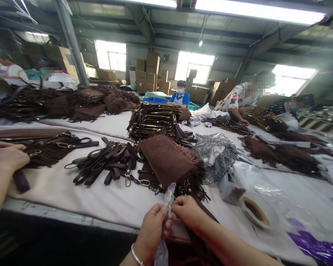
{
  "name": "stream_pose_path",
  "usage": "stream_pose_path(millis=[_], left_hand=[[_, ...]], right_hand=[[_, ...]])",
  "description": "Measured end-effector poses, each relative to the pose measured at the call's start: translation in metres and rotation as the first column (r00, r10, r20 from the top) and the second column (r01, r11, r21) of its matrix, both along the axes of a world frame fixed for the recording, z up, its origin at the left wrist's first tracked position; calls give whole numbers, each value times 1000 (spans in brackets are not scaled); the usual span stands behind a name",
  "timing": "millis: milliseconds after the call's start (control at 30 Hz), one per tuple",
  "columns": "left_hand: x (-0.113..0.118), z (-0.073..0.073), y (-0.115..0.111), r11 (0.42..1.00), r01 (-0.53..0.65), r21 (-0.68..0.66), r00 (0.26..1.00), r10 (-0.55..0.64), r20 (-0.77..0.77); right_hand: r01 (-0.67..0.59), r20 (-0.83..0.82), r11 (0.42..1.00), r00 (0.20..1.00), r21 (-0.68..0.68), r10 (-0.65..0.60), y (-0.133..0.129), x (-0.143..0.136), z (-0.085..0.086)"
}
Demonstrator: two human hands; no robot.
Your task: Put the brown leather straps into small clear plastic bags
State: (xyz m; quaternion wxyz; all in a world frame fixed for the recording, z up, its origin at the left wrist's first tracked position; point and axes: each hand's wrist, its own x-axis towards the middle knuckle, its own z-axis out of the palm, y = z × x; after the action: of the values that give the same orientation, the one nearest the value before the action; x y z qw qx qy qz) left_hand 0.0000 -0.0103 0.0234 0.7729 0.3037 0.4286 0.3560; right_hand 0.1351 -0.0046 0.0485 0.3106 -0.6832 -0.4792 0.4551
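Observation:
My left hand (155, 225), with a silver bangle on the wrist, is closed round a narrow, bunched strip of translucent plastic wrap (162, 251). The strip runs up past the thumb to the corner of a brown fringed suede pouch (166, 157). Whatever lies inside the wrap cannot be made out. Close beside it, my right hand (186, 210) pinches at the same strip, its fingertips partly hidden. A dark strap (204, 210) passes behind my right hand. Left of the pouch lies a heap of dark brown wrist straps (108, 160) with gold clasps.
Another person's hand (8, 157) reaches in at far left beside a fringed pouch (30, 135). A pouch stack (155, 122) stands ahead. Right are a crumpled patterned bag (215, 157), a tape roll (256, 210) and purple plastic (319, 245). Co-workers sit across the table.

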Motion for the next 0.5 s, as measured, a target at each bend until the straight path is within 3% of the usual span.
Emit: stream_pose_path(millis=[133,267,400,500], left_hand=[[-2,0,-2,966,19,-259,997,-1,72],[0,1,-6,909,34,-416,997,-2,75],[1,4,-9,885,22,-465,996,19,83],[2,4,-11,919,17,-394,1000,-20,-4]], right_hand=[[-60,-4,998,998,-23,60,3,-2,-5],[-117,-2,992,993,-49,117,4,0,-9],[-159,-5,983,987,-89,159,8,3,-14],[-187,-24,976,982,-113,185,13,0,-16]])
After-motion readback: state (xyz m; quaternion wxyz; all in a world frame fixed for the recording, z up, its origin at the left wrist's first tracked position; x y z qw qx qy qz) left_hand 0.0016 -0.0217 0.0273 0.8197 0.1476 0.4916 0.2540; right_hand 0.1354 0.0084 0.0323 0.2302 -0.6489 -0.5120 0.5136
